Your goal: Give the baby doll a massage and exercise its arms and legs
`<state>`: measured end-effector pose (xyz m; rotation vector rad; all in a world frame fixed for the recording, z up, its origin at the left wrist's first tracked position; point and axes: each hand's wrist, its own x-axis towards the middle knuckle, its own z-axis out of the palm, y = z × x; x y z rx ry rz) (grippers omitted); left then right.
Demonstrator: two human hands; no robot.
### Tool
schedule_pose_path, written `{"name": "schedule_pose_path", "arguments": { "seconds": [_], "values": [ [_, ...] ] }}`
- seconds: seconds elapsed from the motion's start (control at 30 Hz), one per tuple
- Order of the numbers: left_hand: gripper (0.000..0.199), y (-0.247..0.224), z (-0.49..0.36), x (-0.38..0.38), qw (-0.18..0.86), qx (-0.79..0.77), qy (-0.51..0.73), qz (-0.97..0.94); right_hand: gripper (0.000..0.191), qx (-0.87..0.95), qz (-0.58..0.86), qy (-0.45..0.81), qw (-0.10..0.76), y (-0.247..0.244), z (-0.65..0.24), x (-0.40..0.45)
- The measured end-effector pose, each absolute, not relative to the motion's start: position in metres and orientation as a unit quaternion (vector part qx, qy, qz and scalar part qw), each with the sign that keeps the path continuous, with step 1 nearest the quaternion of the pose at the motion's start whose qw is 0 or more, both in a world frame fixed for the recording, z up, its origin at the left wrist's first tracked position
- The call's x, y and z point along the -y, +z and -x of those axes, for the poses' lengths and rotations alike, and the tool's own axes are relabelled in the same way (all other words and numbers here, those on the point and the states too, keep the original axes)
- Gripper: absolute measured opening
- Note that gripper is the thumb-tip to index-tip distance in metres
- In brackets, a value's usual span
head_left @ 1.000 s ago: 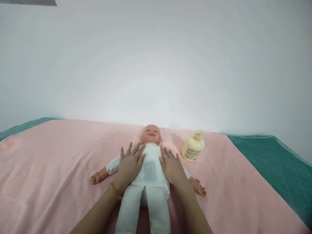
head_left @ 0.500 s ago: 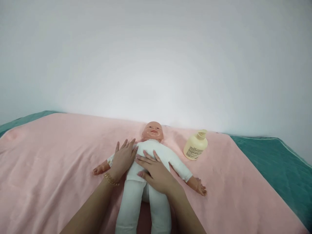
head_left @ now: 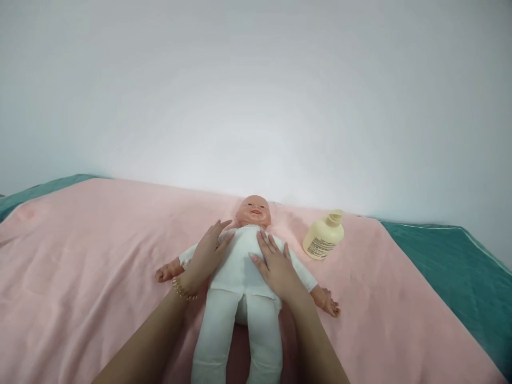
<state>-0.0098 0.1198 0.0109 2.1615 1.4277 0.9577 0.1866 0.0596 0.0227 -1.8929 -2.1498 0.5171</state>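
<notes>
A baby doll [head_left: 244, 269] with a white cloth body lies on its back, its head toward the wall and its arms spread. My left hand [head_left: 208, 249] rests along the left side of its chest and shoulder, fingers extended. Flat on the right side of the chest lies my right hand [head_left: 278, 265], its fingers a little apart. Neither hand grips anything. A gold bracelet [head_left: 183, 288] circles my left wrist. To the right of the doll's shoulder stands a pale yellow pump bottle [head_left: 324, 236] with a printed label.
Under the doll spreads a pink blanket [head_left: 380, 320] with wrinkles at the left. Green quilted fabric [head_left: 448, 256] shows beyond it at the right and far left. A pale wall [head_left: 256, 106] rises behind the far edge.
My right hand has slid from the middle of the doll's belly up and right to its chest. The left hand stays near the shoulder, its fingers now closer together. The view has shifted slightly.
</notes>
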Motion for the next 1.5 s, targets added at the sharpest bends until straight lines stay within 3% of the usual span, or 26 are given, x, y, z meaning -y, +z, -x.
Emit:
{"name": "schedule_pose_path", "arguments": {
  "seconds": [0.1, 0.33, 0.5, 0.67, 0.97, 1.17, 1.33, 1.5],
  "values": [
    [0.048, 0.030, 0.009, -0.108, 0.257, -0.435, 0.344, -0.792, 0.069, 0.723, 0.659, 0.186, 0.094, 0.025, -0.197, -0.058],
    [0.034, 0.059, 0.003, -0.083, 0.378, -0.213, 0.192, -0.880, 0.062, 0.717, 0.664, 0.196, 0.085, 0.028, -0.205, -0.056],
    [0.054, 0.057, 0.004, -0.082, 0.348, -0.157, 0.066, -0.922, 0.058, 0.721, 0.652, 0.217, 0.088, 0.028, -0.208, -0.057],
    [0.073, 0.044, 0.007, -0.088, 0.321, -0.196, 0.052, -0.925, 0.055, 0.719, 0.652, 0.221, 0.095, 0.028, -0.210, -0.058],
    [0.059, 0.012, -0.007, -0.100, 0.151, -0.373, 0.135, -0.905, 0.054, 0.713, 0.666, 0.204, 0.079, 0.033, -0.206, -0.057],
    [0.056, 0.005, 0.001, -0.108, 0.063, -0.520, 0.178, -0.833, 0.056, 0.708, 0.684, 0.173, 0.024, 0.049, -0.195, -0.043],
    [0.046, 0.001, 0.014, -0.116, 0.011, -0.563, 0.177, -0.807, 0.059, 0.800, 0.529, 0.280, 0.044, 0.072, -0.175, -0.021],
    [0.044, -0.003, 0.016, -0.118, -0.018, -0.566, 0.160, -0.808, 0.045, 0.830, 0.452, 0.313, 0.095, 0.065, -0.158, -0.026]
  ]
}}
